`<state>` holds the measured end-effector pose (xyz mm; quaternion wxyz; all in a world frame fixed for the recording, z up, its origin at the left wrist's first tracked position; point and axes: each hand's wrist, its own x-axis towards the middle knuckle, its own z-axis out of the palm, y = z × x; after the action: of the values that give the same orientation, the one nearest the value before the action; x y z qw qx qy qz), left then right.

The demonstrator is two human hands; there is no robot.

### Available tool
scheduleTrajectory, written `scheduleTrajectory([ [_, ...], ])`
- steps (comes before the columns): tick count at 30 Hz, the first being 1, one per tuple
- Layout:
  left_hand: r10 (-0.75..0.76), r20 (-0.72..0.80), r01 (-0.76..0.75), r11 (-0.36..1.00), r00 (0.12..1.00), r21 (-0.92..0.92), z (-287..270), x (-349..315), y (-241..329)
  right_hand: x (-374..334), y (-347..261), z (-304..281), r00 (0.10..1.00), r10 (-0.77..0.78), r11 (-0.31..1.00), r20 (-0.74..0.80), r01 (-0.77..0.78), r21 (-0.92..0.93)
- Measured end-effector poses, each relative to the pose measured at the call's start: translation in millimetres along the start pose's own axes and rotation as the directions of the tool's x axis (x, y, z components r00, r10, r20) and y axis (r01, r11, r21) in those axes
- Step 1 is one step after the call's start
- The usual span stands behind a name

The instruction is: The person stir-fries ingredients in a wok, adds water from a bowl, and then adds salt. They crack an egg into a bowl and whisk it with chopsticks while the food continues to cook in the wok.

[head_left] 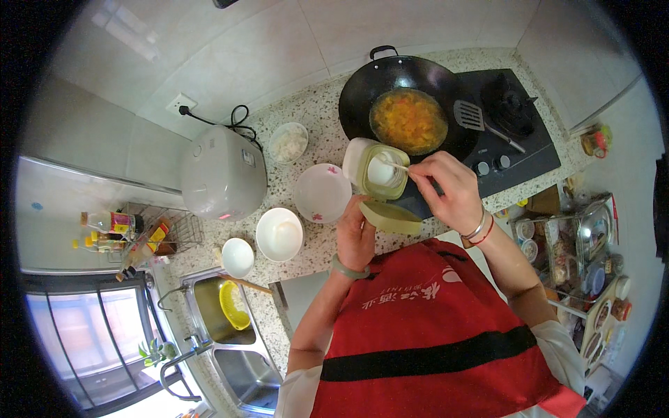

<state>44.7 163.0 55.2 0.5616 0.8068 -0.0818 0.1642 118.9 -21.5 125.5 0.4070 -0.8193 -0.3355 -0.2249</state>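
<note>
My right hand (449, 189) pinches the thin handle of a small spoon (396, 165), whose end dips into a pale yellow-green canister (357, 161). White granules or powder (380, 171) show inside it. My left hand (354, 240) is closed on the edge of the canister's yellowish lid (391, 217), which is raised on the side toward me; some of its fingers are hidden. Just beyond the canister, a black wok (359, 90) holds orange-yellow food in liquid (410, 120).
A slotted spatula (470, 116) lies across the wok's right edge and the black stove (536, 143). Left of my hands are a white plate (323, 193), a bowl of white food (288, 143), white bowls (279, 235) and a rice cooker (223, 174). The sink (244, 376) is lower left.
</note>
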Motion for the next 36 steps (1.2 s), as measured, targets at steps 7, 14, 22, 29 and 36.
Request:
scheduleTrajectory([
  [7,-0.018,0.023,0.017,1.000,1.000,0.024,7,8,3,-14,15,8,0.906,0.406,0.863,0.121,-0.424,0.276],
  [14,-0.072,-0.022,0.072,0.997,0.997,-0.017,19,13,7,-17,36,3,0.653,0.674,0.341,0.347,-0.691,0.638],
  [22,-0.123,-0.045,0.108,0.963,0.991,-0.247,36,18,-8,-10,55,-14,0.580,0.683,0.080,0.444,-0.663,0.744],
  [29,-0.270,-0.023,0.241,0.891,0.963,-0.384,42,19,-15,10,90,-24,0.648,0.687,0.137,0.329,-0.561,0.816],
  [36,-0.288,-0.028,0.247,0.863,0.957,-0.440,41,13,-8,30,148,-19,0.633,0.772,0.446,0.053,-0.599,0.665],
])
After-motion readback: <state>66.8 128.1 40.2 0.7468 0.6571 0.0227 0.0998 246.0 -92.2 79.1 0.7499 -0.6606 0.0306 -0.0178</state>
